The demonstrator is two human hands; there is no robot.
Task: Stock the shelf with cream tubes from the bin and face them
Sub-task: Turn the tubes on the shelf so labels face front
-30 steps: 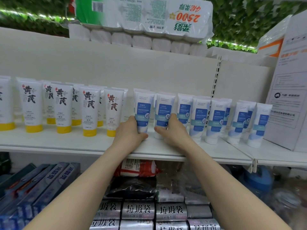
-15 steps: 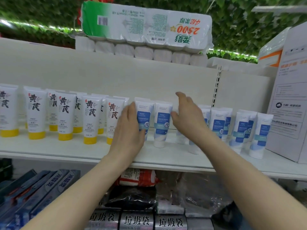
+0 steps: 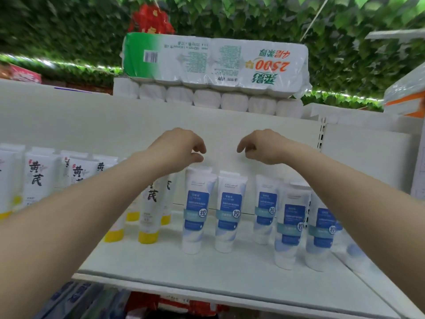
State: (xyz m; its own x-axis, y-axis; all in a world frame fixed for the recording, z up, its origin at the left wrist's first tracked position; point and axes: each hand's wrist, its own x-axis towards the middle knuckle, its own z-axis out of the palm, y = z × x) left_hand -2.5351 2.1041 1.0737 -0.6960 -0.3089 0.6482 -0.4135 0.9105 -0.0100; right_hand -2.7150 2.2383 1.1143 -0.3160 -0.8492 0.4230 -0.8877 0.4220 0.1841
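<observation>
Both arms reached up over the white shelf [image 3: 207, 272], and neither hand touched a tube. The left hand [image 3: 181, 147] hung in front of the back panel [image 3: 69, 125] with its fingers loosely curled downward, thumb and fingertips close together, holding nothing. The right hand [image 3: 264, 146] mirrored it a little apart, fingers also loosely curled and empty. Both hovered just above the crimped tops of the blue-labelled cream tubes [image 3: 230, 210].

Those tubes stood upright on their white caps, long axis vertical, crimped ends pointing up. The two nearest the middle of the shelf stood side by side, almost touching, their blue labels facing the front edge. To their right one tube stood farther back, and two more stood nearer the front, partly hidden by the right forearm; all showed their labels forward as well.

Left of the blue group stood the yellow-capped tubes [image 3: 149, 208], also upright on their caps with black characters facing out; the left forearm covered several of them, and the row ran on toward the left edge of the view.

On top of the shelving unit lay a wrapped pack of toilet rolls [image 3: 216, 63], its print upside down, with a row of white rolls under it. Green leaves [image 3: 276, 17] filled the background above. Below the shelf, packaged goods [image 3: 76, 298] showed dimly, too blurred to tell apart.
</observation>
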